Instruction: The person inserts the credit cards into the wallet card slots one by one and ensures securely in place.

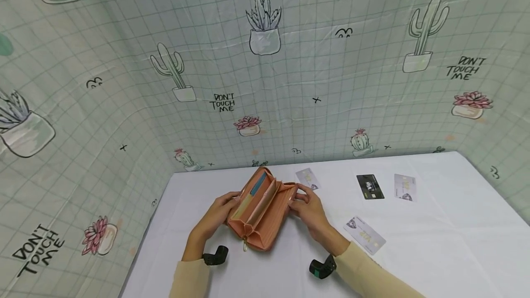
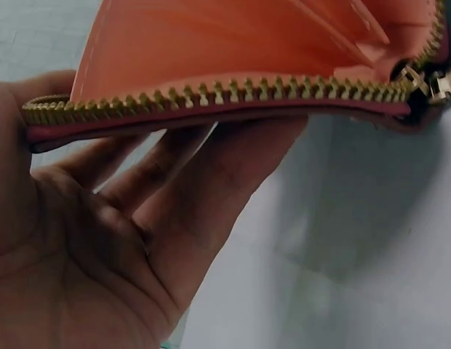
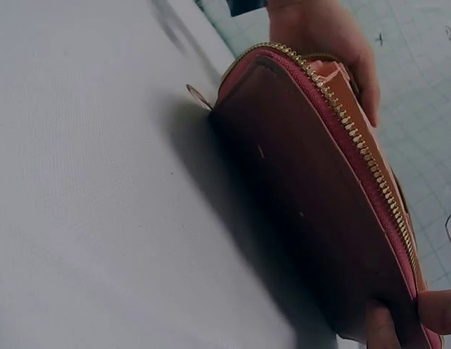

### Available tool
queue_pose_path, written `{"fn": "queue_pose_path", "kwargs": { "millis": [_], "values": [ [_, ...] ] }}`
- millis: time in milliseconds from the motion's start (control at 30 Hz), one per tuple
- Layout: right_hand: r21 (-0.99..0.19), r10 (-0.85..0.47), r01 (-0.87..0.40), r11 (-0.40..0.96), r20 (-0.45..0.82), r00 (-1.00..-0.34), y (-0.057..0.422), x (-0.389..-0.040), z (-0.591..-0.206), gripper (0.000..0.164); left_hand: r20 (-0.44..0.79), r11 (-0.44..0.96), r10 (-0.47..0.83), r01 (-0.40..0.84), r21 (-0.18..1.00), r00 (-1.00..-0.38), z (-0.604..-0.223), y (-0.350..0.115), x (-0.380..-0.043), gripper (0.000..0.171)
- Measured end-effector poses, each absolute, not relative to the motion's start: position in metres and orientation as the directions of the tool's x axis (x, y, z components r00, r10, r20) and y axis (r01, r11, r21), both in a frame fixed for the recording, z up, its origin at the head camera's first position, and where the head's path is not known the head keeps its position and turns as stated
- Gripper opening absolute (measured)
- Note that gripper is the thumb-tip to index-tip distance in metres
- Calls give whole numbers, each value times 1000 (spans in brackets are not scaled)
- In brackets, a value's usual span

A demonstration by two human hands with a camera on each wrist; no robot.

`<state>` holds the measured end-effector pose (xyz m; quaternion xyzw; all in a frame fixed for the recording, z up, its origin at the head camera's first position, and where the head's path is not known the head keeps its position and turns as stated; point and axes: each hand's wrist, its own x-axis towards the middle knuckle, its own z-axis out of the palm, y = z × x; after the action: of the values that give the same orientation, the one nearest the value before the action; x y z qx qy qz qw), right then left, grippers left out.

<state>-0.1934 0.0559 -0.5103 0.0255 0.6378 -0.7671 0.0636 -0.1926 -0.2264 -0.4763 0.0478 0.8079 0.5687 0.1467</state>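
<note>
An orange zip-around wallet (image 1: 271,226) stands unzipped and spread wide above the white table, its divided compartments facing up. My left hand (image 1: 218,213) grips its left cover; in the left wrist view several fingers (image 2: 218,182) lie against the cover's outer side, below the gold zipper teeth (image 2: 233,91). On the opposite side, my right hand (image 1: 310,209) pinches the right cover near its far end, as the fingertips (image 3: 435,311) in the right wrist view show. A blue card (image 1: 258,184) pokes out of a slot inside the left half. The zipper pull (image 1: 244,244) hangs at the near end.
Right of the wallet, a black VIP card (image 1: 370,186) and a silver card (image 1: 405,187) lie on the table (image 1: 447,243). Another silver card (image 1: 365,235) is near my right forearm, and a third silver card (image 1: 307,177) lies just beyond my right hand. Patterned cloth walls surround the table.
</note>
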Motion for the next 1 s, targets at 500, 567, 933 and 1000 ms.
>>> {"fn": "queue_pose_path", "kwargs": {
  "millis": [500,567,933,1000],
  "values": [
    [-981,-173,176,-79,-160,-972,59,-189,-505,65,-186,211,134,-155,965,-973,-476,-214,-176,45],
    [-982,-209,175,-65,-158,-965,62,-184,-504,65,-184,200,119,-158,967,-976,-476,-211,-173,44],
    [-984,-376,174,-41,-146,-915,75,-160,-501,70,-241,188,185,-206,960,-953,-469,-199,-162,52],
    [-984,-384,172,-45,-142,-912,76,-158,-501,71,-246,201,198,-207,957,-949,-467,-198,-161,53]
  ]
}}
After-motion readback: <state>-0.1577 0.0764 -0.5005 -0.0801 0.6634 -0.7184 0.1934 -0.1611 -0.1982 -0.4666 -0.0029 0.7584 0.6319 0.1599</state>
